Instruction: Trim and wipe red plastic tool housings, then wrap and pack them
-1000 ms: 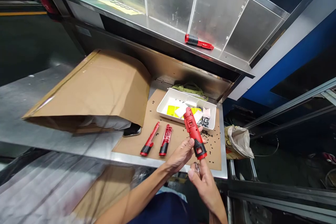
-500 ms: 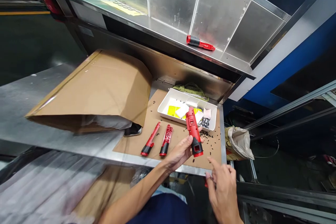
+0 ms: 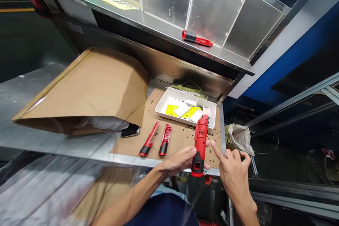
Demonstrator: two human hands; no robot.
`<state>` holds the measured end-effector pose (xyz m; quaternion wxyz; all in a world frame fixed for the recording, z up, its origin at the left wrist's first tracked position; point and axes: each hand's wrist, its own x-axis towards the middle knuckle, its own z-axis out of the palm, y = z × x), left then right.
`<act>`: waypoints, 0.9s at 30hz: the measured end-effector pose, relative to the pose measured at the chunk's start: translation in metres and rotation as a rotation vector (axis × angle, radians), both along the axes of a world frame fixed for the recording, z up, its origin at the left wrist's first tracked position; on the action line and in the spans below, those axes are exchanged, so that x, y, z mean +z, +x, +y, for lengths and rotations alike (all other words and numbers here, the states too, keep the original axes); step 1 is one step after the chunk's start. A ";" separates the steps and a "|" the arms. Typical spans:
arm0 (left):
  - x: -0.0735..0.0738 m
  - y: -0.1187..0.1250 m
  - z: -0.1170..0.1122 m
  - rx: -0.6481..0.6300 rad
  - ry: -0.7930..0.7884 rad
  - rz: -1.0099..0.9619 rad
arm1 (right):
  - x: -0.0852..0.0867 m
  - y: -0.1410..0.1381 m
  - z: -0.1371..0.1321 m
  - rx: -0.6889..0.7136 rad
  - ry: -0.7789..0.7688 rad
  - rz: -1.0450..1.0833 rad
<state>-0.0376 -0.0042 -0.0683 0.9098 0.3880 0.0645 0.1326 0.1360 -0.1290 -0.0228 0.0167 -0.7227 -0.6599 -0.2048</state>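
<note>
My left hand (image 3: pixel 182 160) is closed around the lower part of a red and black plastic tool housing (image 3: pixel 201 143), holding it tilted nearly upright above the table's front edge. A small rectangular slot shows in its red upper part and a square opening in its black lower end. My right hand (image 3: pixel 234 169) is just to the right, index finger stretched toward the housing's side and the other fingers loosely bent apart. Whether that fingertip touches the housing I cannot tell. Two red and black housing halves (image 3: pixel 149 139) (image 3: pixel 165 140) lie on the cardboard to the left.
Behind the housing stands a white tray (image 3: pixel 161 111) with white pads and small black pieces. Loose black bits lie on the cardboard sheet (image 3: pixel 127 148). A large brown paper bag (image 3: pixel 100 84) rests at left. Another housing (image 3: pixel 197 39) lies on the metal shelf. An open bag (image 3: pixel 241 137) is at right.
The left hand has brought the housing lower and slightly right. My right hand has moved up and right, its index finger now close to the housing. The view has shifted a little.
</note>
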 end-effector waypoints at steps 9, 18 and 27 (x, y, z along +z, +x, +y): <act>0.001 0.003 0.001 -0.002 0.010 -0.043 | -0.011 0.006 -0.017 -0.128 0.167 0.876; 0.010 0.007 -0.012 -0.156 -0.080 0.022 | -0.001 -0.031 0.021 -0.245 0.351 1.193; 0.010 0.003 -0.015 -0.215 -0.238 -0.023 | 0.000 -0.002 0.016 -0.238 0.492 1.502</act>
